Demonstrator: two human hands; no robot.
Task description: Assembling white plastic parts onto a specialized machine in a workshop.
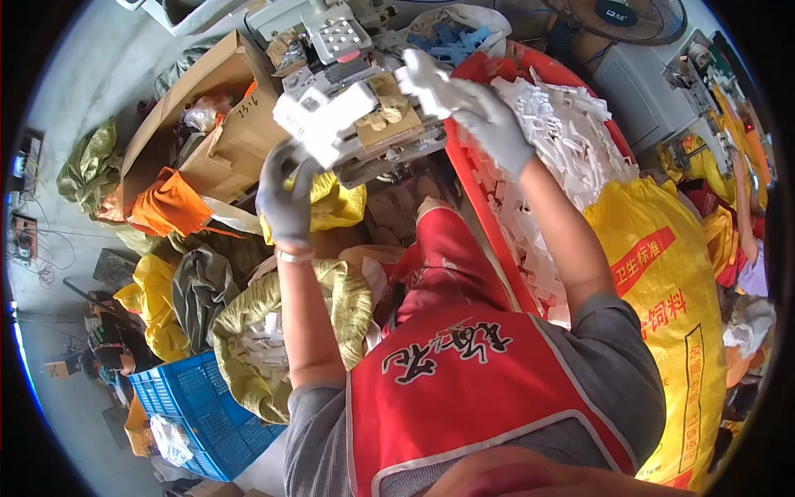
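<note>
Where the red vest (464,389) fills the bottom of the view, all places below are given relative to the red crate (484,211) that tilts up the middle.

Near, left of the crate: an open yellow woven sack (248,381) with white plastic parts showing in its mouth, resting against a blue slatted crate (186,414). Beyond these, crumpled yellow and grey bags.

Near, right of the crate: a large yellow sack (671,315), full, with a slanted red band and columns of red printed characters down its side.

In the crate: a heap of small white plastic pieces (555,141), piled above its rim and spilling along its edge.

Left of the crate, mid-distance: left hand (286,195), grey-gloved, fingers closed around the lower left corner of a white plastic part (327,124); the part rises above the fingers and covers much of the machine behind it.

At the crate's upper left edge: right hand (472,108), white-gloved, fingers curled around white pieces at the heap's top; how tightly cannot be told.

Between the hands, farther: a grey metal machine (356,74) with tan fittings on its bed.

Far left of the crate: an open brown cardboard box (240,124) with handwriting on a flap, and an orange bag (170,203) below it.

Far, above the crate: a dark fan (621,16).
</note>
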